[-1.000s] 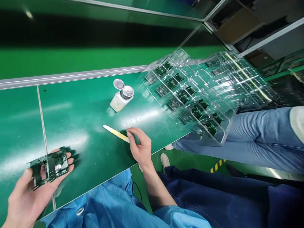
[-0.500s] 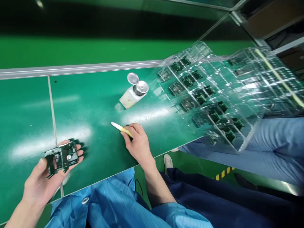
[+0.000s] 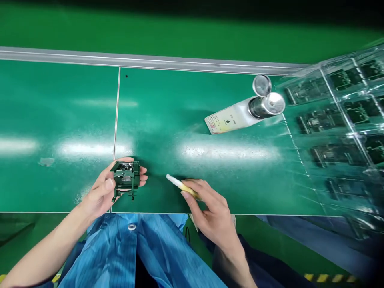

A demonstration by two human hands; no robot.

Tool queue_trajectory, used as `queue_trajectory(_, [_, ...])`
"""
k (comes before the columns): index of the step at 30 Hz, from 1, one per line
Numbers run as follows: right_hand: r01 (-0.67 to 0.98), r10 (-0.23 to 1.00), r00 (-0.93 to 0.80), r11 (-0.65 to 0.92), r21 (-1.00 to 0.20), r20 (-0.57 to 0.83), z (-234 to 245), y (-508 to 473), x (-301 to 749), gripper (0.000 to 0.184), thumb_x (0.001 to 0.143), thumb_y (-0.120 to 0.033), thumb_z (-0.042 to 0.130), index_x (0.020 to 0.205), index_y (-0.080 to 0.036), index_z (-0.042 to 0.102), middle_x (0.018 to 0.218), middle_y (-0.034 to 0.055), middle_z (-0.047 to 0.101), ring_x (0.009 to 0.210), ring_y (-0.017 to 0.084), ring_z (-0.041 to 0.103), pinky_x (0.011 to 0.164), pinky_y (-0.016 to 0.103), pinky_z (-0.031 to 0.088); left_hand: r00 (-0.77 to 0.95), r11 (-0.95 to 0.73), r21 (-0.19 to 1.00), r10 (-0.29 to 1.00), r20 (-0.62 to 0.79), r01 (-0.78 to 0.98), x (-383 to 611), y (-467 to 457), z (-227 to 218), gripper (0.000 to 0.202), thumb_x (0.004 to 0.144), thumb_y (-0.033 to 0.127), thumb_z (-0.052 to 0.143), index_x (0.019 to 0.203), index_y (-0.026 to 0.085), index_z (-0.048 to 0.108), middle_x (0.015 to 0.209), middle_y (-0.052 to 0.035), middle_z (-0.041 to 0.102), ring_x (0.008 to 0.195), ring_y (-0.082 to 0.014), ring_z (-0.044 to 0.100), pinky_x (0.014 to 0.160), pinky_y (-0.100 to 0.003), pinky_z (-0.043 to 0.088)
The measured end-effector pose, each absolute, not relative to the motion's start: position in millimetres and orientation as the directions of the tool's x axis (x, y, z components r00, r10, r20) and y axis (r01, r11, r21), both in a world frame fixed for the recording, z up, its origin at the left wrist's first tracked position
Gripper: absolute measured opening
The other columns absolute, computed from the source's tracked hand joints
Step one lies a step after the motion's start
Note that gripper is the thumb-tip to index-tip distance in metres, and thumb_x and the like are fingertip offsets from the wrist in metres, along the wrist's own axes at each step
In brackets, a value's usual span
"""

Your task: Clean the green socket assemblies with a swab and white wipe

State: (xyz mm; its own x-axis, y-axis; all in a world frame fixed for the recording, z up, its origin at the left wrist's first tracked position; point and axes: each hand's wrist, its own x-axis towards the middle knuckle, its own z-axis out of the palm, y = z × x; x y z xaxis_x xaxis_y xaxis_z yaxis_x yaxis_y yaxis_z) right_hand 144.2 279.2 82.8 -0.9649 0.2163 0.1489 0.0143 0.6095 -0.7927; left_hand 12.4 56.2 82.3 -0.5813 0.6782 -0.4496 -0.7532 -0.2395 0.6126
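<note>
My left hand (image 3: 103,192) holds a small dark green framed part (image 3: 126,178) just above the green table (image 3: 168,120), fingers under it and thumb on its near side. My right hand (image 3: 213,212) is closed on a yellow stick with a white tip (image 3: 180,185); the tip points left toward the part, a short gap away. Both hands sit near the table's front edge.
A white bottle with a metal cap and an open round lid (image 3: 244,112) lies on the table at the back right. Clear plastic trays with several dark green parts (image 3: 339,124) fill the right side. A metal rail (image 3: 150,62) runs along the table's far edge.
The view has swung left and down. My left hand has brought the part closer to the middle and nearer the stick's tip. My right hand keeps its grip on the stick.
</note>
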Motion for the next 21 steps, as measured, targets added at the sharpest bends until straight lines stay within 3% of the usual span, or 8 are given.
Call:
queue_trajectory(3, [-0.037,0.226,-0.940,0.679,-0.734,0.257,84,277,139,0.023,0.092,-0.010,0.056,0.110,-0.023,0.061,0.097,0.0071,0.067,0.087,0.022,0.064,0.076,0.039,0.054,-0.575,-0.234,0.611,0.684,-0.449,-0.756,12,56,81,0.058,0.074,0.050,0.076,0.121,0.020,0.061,0.121,-0.0171,0.066,0.109,-0.0370,0.065,0.098,-0.052,0.052])
queue_trajectory(7, [0.039,0.370,-0.830,0.785,-0.618,0.417,82,275,134,0.019,0.088,-0.011,0.063,0.101,-0.024,0.063,0.091,0.0056,0.065,0.085,0.023,0.061,0.072,0.040,0.052,-0.581,-0.250,0.600,0.676,-0.454,-0.760,12,55,79,0.057,0.075,0.050,0.075,0.120,0.019,0.062,0.120,-0.0172,0.066,0.110,-0.0369,0.064,0.096,-0.051,0.053])
queue_trajectory(10, [0.076,0.617,-0.647,0.637,-0.767,0.449,80,274,131,0.008,0.088,-0.020,0.065,0.094,-0.024,0.062,0.087,0.0038,0.060,0.070,0.016,0.057,0.056,0.029,0.048,-0.591,-0.271,0.594,0.671,-0.447,-0.757,12,55,78,0.056,0.075,0.050,0.075,0.119,0.019,0.062,0.119,-0.0176,0.067,0.109,-0.0374,0.065,0.096,-0.053,0.052])
queue_trajectory(12, [0.003,0.760,-0.596,0.325,-0.946,0.260,79,274,129,0.007,0.092,-0.029,0.061,0.092,-0.023,0.057,0.086,0.0025,0.059,0.057,0.011,0.052,0.046,0.024,0.044,-0.590,-0.273,0.592,0.673,-0.446,-0.759,12,56,78,0.056,0.074,0.050,0.076,0.119,0.019,0.062,0.119,-0.0174,0.067,0.108,-0.0372,0.065,0.096,-0.053,0.053])
queue_trajectory(13, [-0.020,0.773,-0.624,0.134,-0.991,0.117,80,274,128,0.011,0.094,-0.033,0.059,0.091,-0.023,0.056,0.087,0.0020,0.059,0.053,0.010,0.051,0.044,0.023,0.044,-0.586,-0.268,0.591,0.675,-0.449,-0.761,12,56,78,0.056,0.074,0.050,0.076,0.119,0.019,0.062,0.119,-0.0173,0.067,0.107,-0.0369,0.065,0.095,-0.052,0.053])
queue_trajectory(16, [0.073,0.595,-0.767,-0.292,-0.954,-0.241,80,273,126,0.017,0.093,-0.039,0.061,0.091,-0.023,0.055,0.086,0.0015,0.063,0.053,0.010,0.058,0.048,0.023,0.051,-0.578,-0.259,0.587,0.675,-0.458,-0.767,12,57,79,0.057,0.072,0.050,0.078,0.119,0.020,0.063,0.119,-0.0171,0.067,0.109,-0.0363,0.065,0.095,-0.050,0.054])
queue_trajectory(18, [0.130,0.493,-0.803,-0.404,-0.905,-0.335,80,269,126,0.019,0.090,-0.040,0.065,0.092,-0.022,0.057,0.084,0.0018,0.065,0.057,0.012,0.062,0.051,0.025,0.055,-0.580,-0.259,0.583,0.666,-0.470,-0.770,13,57,80,0.057,0.072,0.049,0.078,0.119,0.019,0.063,0.119,-0.0173,0.067,0.110,-0.0362,0.064,0.096,-0.049,0.054])
queue_trajectory(21, [0.140,0.449,-0.808,-0.482,-0.865,-0.381,78,261,125,0.021,0.087,-0.040,0.069,0.093,-0.022,0.061,0.088,0.0026,0.068,0.062,0.015,0.067,0.057,0.029,0.060,-0.580,-0.253,0.580,0.650,-0.490,-0.774,13,55,79,0.058,0.072,0.050,0.078,0.119,0.018,0.063,0.118,-0.0179,0.067,0.112,-0.0365,0.063,0.096,-0.047,0.054])
